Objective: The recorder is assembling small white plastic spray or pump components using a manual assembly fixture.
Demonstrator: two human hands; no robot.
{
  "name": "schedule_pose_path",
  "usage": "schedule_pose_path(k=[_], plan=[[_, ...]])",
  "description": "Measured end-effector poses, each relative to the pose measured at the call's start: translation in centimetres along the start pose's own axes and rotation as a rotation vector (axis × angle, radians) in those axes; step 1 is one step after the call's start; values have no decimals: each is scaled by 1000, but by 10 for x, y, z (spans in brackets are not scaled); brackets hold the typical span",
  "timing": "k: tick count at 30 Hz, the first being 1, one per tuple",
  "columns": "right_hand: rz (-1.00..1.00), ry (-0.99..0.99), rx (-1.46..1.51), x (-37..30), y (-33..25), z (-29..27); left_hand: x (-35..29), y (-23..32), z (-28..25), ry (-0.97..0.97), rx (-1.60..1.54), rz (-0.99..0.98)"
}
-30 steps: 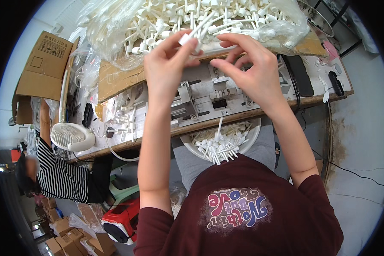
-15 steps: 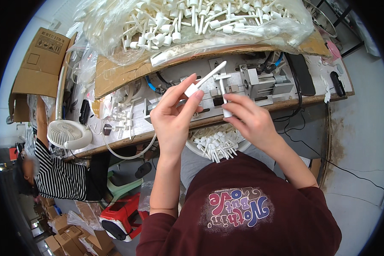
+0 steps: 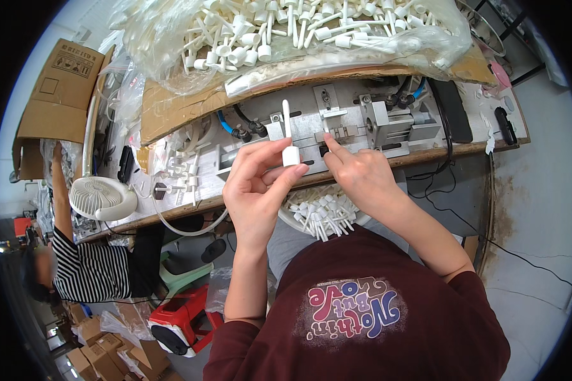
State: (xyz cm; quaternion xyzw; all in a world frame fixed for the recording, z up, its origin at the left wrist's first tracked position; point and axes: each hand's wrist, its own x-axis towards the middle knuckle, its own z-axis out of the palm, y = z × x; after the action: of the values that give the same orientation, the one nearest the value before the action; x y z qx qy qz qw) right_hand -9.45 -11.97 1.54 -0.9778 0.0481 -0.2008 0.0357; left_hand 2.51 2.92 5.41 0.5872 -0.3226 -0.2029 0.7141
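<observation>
In my left hand (image 3: 260,181) a white plastic capped stick (image 3: 290,156) is pinched by its short cylindrical cap between thumb and fingers, its thin stem pointing up. My right hand (image 3: 359,174) is at the metal fixture (image 3: 344,132) on the bench, index finger stretched forward and the other fingers curled. A short length of a second white stem (image 3: 326,126) shows just beyond that fingertip, against the fixture; its cap end is hidden by the hand. Below my hands, a white basin (image 3: 288,220) on my lap holds many similar capped sticks (image 3: 324,213).
A plastic bag (image 3: 152,51) heaped with white capped sticks lies on cardboard (image 3: 184,114) behind the fixture. A metal clamp block (image 3: 378,124) stands right of my hand. Left are a small fan (image 3: 103,199), a hose (image 3: 190,233) and a person in a striped shirt (image 3: 98,270).
My left hand has turned its capped stick from a rightward slant to upright and lowered it slightly. My right hand has moved forward onto the fixture, covering the cap it was holding.
</observation>
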Motion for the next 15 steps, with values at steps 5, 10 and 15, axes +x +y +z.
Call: schedule_pose_path(k=[5,10,15], plan=[[66,-107,154,13,8,-22,-4,-1,0,-27,255,92],[203,275,137,73,61,-69,-13,-12,-1,-92,560,210],[89,-8,-244,139,132,-64,-19,-29,16,-147,880,388]])
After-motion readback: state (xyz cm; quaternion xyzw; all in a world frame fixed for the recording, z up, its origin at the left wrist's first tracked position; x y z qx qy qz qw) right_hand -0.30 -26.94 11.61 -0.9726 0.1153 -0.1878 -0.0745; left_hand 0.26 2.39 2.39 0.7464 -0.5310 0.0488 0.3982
